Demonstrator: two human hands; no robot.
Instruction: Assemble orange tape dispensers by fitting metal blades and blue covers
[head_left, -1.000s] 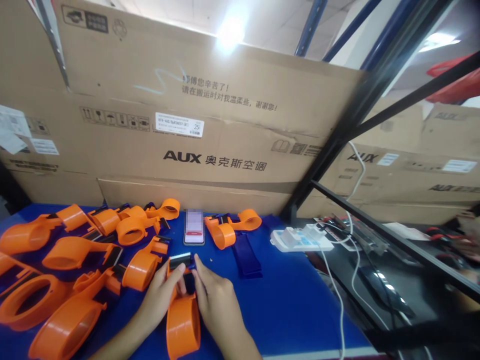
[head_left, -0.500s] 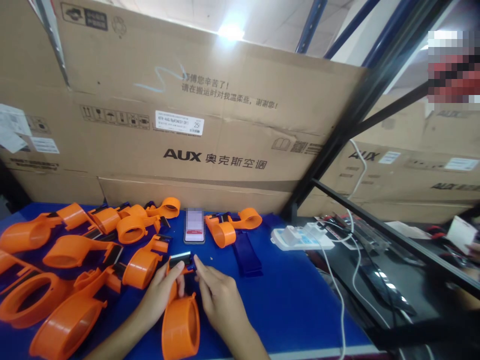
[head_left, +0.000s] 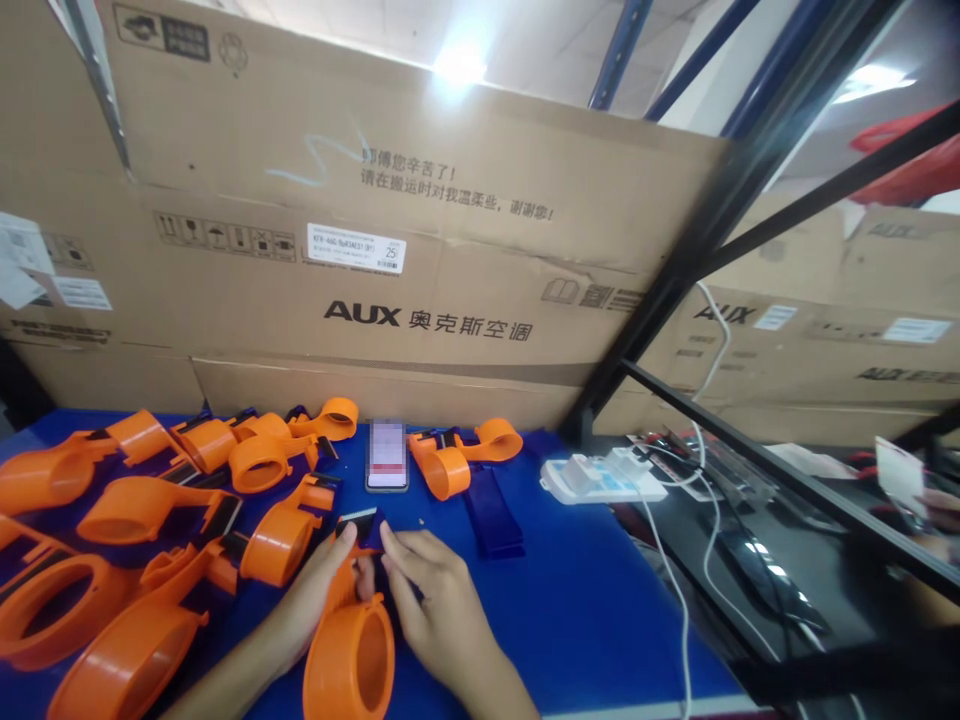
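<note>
My left hand (head_left: 319,585) is closed around the neck of an orange tape dispenser (head_left: 349,655), its ring hanging toward me and its toothed metal blade (head_left: 358,520) at the far end. At the blade end, the fingers of my right hand (head_left: 439,600) pinch a dark blue strip (head_left: 373,538), mostly covered by the fingers. Several other orange tape dispensers (head_left: 124,660) lie to the left, many with dark blue pieces at their blade ends. Beyond my hands lies a phone (head_left: 387,455) with its screen lit.
Two more dispensers (head_left: 448,472) sit right of the phone, beside a stack of dark blue strips (head_left: 495,515). A white power strip (head_left: 600,478) with plugs and cables lies at the blue table's (head_left: 570,610) right edge. Large cardboard boxes (head_left: 435,260) and a black metal frame (head_left: 637,280) stand behind.
The dispenser has shifted slightly left and its ring opening faces me more. My right fingers have moved a little left along the blue strip, which now shows beside the blade.
</note>
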